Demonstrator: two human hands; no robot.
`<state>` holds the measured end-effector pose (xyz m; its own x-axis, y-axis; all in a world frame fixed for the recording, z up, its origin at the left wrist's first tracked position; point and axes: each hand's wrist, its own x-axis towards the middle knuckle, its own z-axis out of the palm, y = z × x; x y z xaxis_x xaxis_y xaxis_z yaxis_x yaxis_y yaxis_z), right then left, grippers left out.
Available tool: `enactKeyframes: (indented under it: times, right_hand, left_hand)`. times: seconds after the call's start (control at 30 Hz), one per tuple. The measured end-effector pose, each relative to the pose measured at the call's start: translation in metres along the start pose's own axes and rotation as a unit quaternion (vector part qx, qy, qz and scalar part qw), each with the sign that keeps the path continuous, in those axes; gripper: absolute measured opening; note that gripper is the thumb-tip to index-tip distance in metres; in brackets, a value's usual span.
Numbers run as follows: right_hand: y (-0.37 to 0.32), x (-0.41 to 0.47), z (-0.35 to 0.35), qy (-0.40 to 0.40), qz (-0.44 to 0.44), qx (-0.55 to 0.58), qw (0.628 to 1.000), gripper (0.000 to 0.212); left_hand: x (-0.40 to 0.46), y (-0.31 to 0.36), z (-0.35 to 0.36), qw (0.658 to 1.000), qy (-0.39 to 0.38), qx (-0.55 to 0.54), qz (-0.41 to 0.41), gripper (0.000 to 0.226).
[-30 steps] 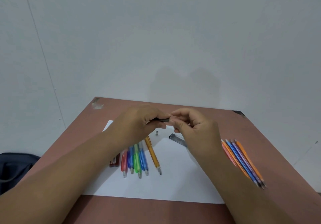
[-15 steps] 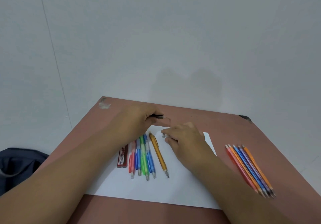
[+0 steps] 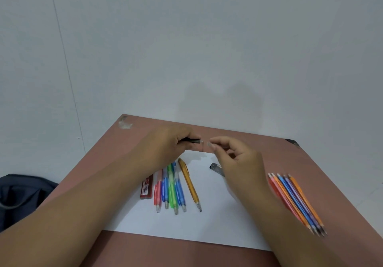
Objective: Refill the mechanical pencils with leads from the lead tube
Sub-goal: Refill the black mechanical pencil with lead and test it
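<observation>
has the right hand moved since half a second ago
Yes. The right hand was down on the white paper; now it is lifted toward the black pencil in the left hand, pinching a small pale piece.

You get even, soft, fairly bright light with a cool grey cast; its source is out of view. Two faint, blurred shadows sit on the plain pale grey wall [image 3: 207, 39] just above the far edge of the reddish-brown table top [image 3: 310, 163]. The white sheet of paper [image 3: 217, 221] is bright but shows no glare. Your forearms at the bottom edge look stretched and soft from the wide-angle lens. The bundle of orange, blue and purple pencils [image 3: 296, 200] smears toward its tips. Fine detail looks compressed and slightly hazy throughout.
</observation>
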<state>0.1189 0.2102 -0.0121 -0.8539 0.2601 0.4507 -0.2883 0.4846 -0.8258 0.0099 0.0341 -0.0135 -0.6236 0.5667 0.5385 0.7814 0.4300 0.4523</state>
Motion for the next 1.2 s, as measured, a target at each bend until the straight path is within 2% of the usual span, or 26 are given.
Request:
enactKeyframes:
  times: [0.1, 0.3, 0.4, 0.63, 0.83, 0.97, 1.03, 1.1, 1.2]
  right_hand:
    - [-0.002, 0.000, 0.001, -0.010, 0.020, 0.047, 0.999, 0.024]
    - [-0.007, -0.001, -0.001, -0.005, 0.004, 0.041, 0.999, 0.029]
    - [-0.002, -0.001, 0.001, -0.008, 0.020, 0.047, 0.999, 0.025]
    - [-0.003, 0.000, -0.002, -0.016, 0.048, 0.088, 0.995, 0.022]
    - [-0.005, 0.002, -0.004, -0.006, 0.069, 0.091, 0.993, 0.013]
    - [-0.001, 0.003, -0.002, -0.038, 0.099, 0.124, 0.987, 0.010]
    - [-0.003, 0.003, -0.003, -0.028, 0.097, 0.128, 0.987, 0.010]
    - [-0.007, 0.004, -0.005, 0.004, 0.094, 0.144, 0.985, 0.007]
    - [-0.007, 0.009, -0.013, 0.067, 0.121, 0.166, 0.976, 0.011]
  left_hand:
    - [0.001, 0.004, 0.001, 1.000, 0.004, -0.012, 0.008, 0.015]
    - [0.001, 0.005, 0.004, 1.000, -0.004, -0.020, 0.022, 0.017]
    - [0.000, 0.011, 0.002, 0.999, -0.001, -0.033, 0.026, 0.029]
    - [-0.002, 0.020, 0.002, 0.999, -0.011, -0.031, -0.008, 0.016]
    - [-0.005, 0.032, 0.002, 0.998, -0.023, -0.052, -0.033, 0.032]
    - [-0.006, 0.037, 0.004, 0.992, -0.008, -0.112, -0.051, 0.054]
    - [-0.006, 0.038, 0.006, 0.992, -0.014, -0.120, -0.045, 0.060]
    - [-0.006, 0.037, 0.007, 0.991, -0.017, -0.125, -0.051, 0.056]
    - [-0.007, 0.035, 0.005, 0.982, -0.018, -0.160, -0.095, 0.030]
